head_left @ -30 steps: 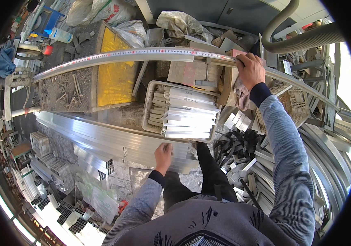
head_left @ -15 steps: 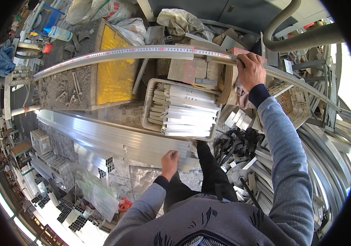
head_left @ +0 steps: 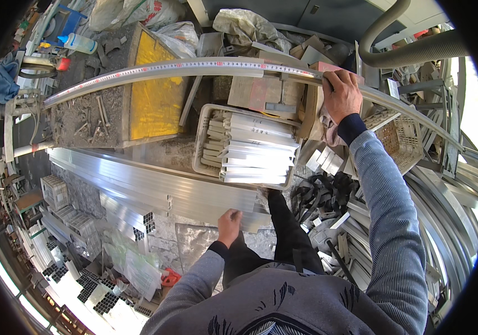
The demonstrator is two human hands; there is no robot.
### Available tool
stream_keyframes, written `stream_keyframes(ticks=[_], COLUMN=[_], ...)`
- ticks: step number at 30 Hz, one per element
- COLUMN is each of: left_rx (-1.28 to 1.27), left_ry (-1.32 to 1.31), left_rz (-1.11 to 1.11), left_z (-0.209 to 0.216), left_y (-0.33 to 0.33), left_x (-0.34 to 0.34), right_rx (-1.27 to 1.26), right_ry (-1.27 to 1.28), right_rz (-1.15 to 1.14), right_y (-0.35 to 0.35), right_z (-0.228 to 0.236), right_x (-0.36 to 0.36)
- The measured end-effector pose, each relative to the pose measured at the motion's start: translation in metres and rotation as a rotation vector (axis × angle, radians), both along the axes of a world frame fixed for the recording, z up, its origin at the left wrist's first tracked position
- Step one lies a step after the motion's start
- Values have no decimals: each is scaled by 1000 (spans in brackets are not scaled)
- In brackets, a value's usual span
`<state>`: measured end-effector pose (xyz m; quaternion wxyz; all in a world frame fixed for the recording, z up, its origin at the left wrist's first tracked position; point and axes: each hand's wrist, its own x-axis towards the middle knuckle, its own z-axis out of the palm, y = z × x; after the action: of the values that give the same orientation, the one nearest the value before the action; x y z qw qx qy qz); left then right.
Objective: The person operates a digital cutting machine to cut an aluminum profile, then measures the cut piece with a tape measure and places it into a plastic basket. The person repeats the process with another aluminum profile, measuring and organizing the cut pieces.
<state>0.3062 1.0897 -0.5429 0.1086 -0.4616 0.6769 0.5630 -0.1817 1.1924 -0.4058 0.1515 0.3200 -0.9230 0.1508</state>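
Observation:
A long metal rail (head_left: 183, 71) with a measuring tape strip (head_left: 205, 65) along its top runs across the bench in front of me. My right hand (head_left: 342, 97) rests on the rail to the right of the strip's middle, fingers curled over it and closed. Near my thighs hangs my left hand (head_left: 229, 227), with its fingers curled in and nothing visible in them. Between the hands and the rail sits a pale plastic crate (head_left: 198, 153) filled with short white aluminium profiles (head_left: 258, 148). A small metal bracket (head_left: 281, 106) lies below the rail on the pinkish board.
Long aluminium profiles (head_left: 155, 181) lie to the left, below the yellow board (head_left: 155, 95). Black scraps and metal offcuts (head_left: 328, 201) are piled on the right. A grey hose (head_left: 412, 60) hangs at the upper right. A clear bottle (head_left: 78, 43) lies at the far left.
The view has shifted very slightly. My right hand stays on the rail, and my left hand has moved only a little, up and to the left.

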Motion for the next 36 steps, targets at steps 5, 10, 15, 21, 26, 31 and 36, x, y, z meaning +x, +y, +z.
stream_keyframes(ticks=[5,10,15,21,26,31,36], left_rx=[-33,-36,-37,-1,-36,-398,-930], left_ry=[20,2,1,-19,16,223,563], left_rz=[-45,-55,-74,-76,-93,-231,-455], left_z=[6,10,6,3,20,57,122], left_y=[-5,-2,7,11,2,-53,-140], left_x=[-10,-16,-10,-2,-22,-112,-240], right_rx=[-19,-25,-19,0,-13,-22,-30], right_ry=[34,55,57,44,53,49,50], right_rz=[15,14,17,-1,4,8,14], right_y=[1,0,1,1,0,0,-1], right_z=[-2,-5,-6,-5,-5,-4,-1], right_x=[1,1,0,2,2,3,2])
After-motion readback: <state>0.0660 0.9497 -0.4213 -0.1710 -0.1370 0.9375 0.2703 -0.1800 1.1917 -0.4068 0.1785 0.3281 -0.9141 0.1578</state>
